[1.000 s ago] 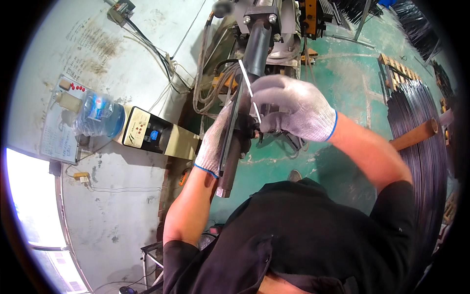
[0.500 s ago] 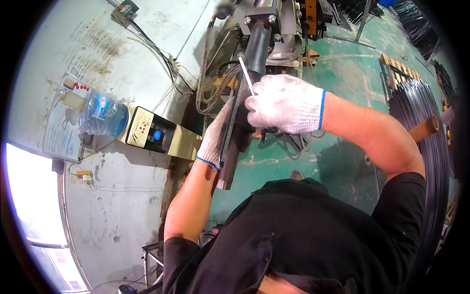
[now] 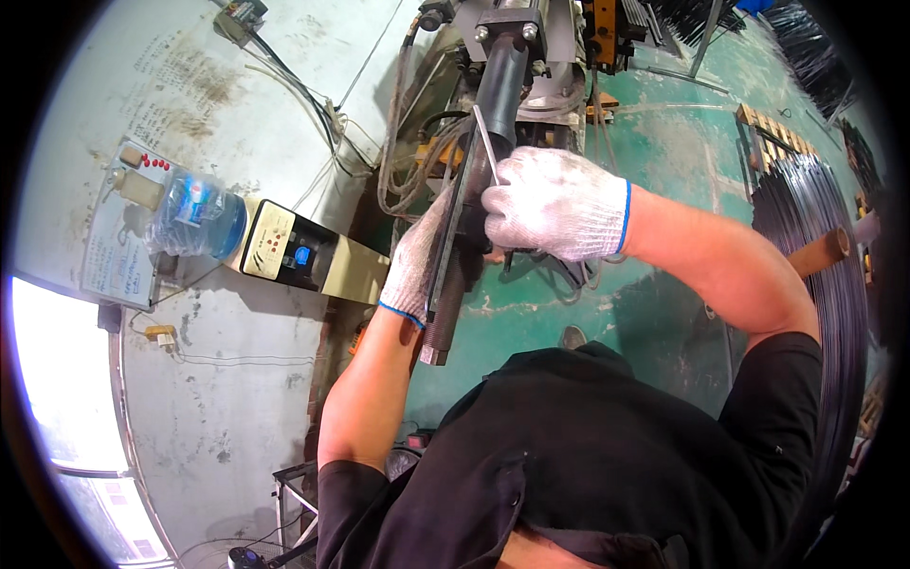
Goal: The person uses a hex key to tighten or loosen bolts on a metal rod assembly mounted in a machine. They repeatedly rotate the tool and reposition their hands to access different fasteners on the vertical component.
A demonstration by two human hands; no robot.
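My right hand (image 3: 559, 204), in a white knitted glove with a blue cuff, is closed round a thin pale rod (image 3: 486, 142). One end of the rod sticks up from the fist beside the dark machine cylinder (image 3: 500, 90); its other end is hidden in the hand. Gloved alike, my left hand (image 3: 409, 270) lies along the left side of a dark bar (image 3: 445, 237), its fingers hidden behind it. Below the hands, a threaded shaft (image 3: 439, 339) with a squared end points toward me.
The machine's bolted flange (image 3: 507, 28) and looped cables (image 3: 403, 190) stand ahead. A water dispenser (image 3: 355, 273) with a wrapped blue bottle (image 3: 204, 228) is at the left wall. Long dark strips (image 3: 829, 313) are stacked at the right, beside a brown tube (image 3: 823, 249).
My right hand has shifted slightly right with the rod. The rod's upper end is a little further right too. My left hand stays nearly in place.
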